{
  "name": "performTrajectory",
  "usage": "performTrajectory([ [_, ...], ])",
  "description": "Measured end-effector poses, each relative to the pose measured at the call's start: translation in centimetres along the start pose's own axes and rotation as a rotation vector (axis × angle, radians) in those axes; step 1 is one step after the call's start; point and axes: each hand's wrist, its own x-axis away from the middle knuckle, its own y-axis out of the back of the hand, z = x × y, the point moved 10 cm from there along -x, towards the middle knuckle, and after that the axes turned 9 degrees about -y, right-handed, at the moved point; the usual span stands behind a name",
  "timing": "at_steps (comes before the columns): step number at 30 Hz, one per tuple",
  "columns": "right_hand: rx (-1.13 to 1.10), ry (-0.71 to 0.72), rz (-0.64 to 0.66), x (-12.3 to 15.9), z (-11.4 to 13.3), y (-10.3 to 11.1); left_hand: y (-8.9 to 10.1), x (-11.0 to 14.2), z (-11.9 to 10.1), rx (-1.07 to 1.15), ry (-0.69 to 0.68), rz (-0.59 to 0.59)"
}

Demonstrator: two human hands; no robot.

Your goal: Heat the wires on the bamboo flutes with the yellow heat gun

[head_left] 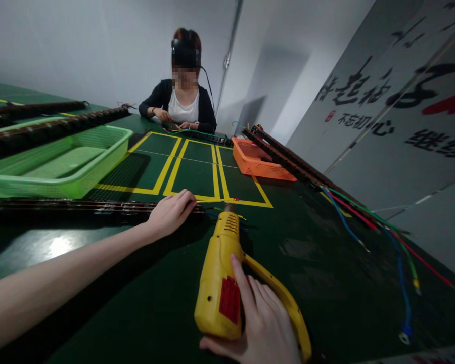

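My right hand [260,316] is wrapped round the grip of a yellow electric screwdriver [222,273], whose tip points away from me at the end of a long dark strip [79,207]. That strip lies across the green table [167,303] from the left. My left hand [170,212] rests on the strip's right end, fingers curled down on it, just left of the tool's tip. Thin coloured wires show at the strip's end beside the tip.
A green plastic basket [56,156] stands at the left, with more dark strips [53,126] lying over it. An orange basket [260,159] stands at the far right beside another strip with red, green and blue wires [364,217]. Yellow tape lines [191,172] mark the table. A person [182,101] sits opposite.
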Motion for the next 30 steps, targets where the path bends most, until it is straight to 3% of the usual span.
performTrajectory([
  [6, 0.049, 0.006, -0.018, 0.0, 0.6, 0.2, -0.3, -0.3, -0.2, -0.050, -0.003, 0.039],
  [16, 0.002, 0.112, -0.038, 0.2, 4.7, -0.4, -0.6, -0.2, -0.2, -0.088, -0.014, 0.077],
  [22, -0.046, 0.095, 0.011, 0.0, 4.6, -0.5, -1.1, -0.1, -0.4, -0.109, -0.038, 0.134],
  [30, -0.047, 0.042, 0.014, 0.1, 2.5, 0.0, -0.6, -0.2, -0.9, -0.141, -0.095, 0.096],
])
